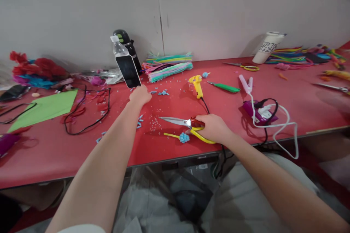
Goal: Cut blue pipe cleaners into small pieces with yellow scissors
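While in right grip (214, 127), scissors (187, 122) tip-left

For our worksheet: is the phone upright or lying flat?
Upright: the phone stands on end, screen facing the camera, left hand at its base.

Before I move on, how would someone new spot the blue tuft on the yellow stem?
On the red table, find the scissors closest to its front edge. Just this side of their blades lies the blue tuft, its yellow stem pointing left. Unlike the tuft beside the glue gun, it shows a long stem.
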`<state>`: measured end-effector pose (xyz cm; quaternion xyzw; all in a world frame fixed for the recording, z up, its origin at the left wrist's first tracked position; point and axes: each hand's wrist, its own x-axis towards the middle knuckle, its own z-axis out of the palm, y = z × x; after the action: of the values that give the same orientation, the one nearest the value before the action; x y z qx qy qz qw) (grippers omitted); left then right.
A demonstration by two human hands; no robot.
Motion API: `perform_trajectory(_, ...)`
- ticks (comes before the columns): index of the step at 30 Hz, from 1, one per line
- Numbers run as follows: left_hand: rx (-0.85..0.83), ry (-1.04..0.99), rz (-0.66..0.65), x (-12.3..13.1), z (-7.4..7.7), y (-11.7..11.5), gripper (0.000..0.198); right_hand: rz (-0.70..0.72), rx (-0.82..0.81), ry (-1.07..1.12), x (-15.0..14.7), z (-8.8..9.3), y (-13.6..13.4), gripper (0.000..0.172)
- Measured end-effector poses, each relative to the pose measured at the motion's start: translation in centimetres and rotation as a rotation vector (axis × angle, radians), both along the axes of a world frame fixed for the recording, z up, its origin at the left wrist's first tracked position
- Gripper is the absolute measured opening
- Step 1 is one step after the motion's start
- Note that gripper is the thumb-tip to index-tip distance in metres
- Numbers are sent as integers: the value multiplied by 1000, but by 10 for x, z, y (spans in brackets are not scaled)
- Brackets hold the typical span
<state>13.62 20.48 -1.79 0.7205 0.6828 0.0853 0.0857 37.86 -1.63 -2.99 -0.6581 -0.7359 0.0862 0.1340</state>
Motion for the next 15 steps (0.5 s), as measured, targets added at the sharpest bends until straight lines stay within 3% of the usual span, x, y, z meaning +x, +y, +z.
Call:
perform_trajectory(7, 12, 25, -3, -6, -11, 9, 27, 4, 14, 1, 1, -3, 1, 43)
perform_trajectory(15, 47, -17, -8, -14, -12, 13, 29, -1, 1, -12, 1, -2, 2, 42)
